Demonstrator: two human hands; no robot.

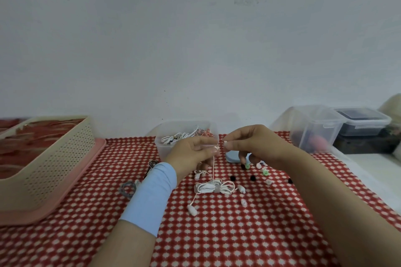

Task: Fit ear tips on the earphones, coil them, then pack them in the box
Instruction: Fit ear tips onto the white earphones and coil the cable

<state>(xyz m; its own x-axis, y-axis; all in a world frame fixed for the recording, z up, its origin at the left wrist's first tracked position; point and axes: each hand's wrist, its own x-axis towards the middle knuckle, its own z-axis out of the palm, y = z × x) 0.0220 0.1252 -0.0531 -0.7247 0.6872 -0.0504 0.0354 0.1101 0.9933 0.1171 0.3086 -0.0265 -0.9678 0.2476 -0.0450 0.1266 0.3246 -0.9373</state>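
My left hand (191,154) pinches one earbud of the white earphones, and its cable hangs down to the coiled bundle (213,187) lying on the red checked cloth. A few centimetres to its right, my right hand (258,145) pinches a small white ear tip (226,142) between thumb and forefinger. Another white earbud (191,210) of the set lies in front of the bundle. Loose ear tips, green (264,172), black (252,178) and white (243,202), are scattered to the right. A clear tub (160,136) holding more earphones stands just behind my hands.
A cream perforated basket (54,158) on a pink tray (71,197) fills the left side. Clear lidded containers (319,128) stand at the back right. A small blue case (232,156) sits under my right hand. A grey ring (127,188) and a black cable (153,163) lie beside my left wrist.
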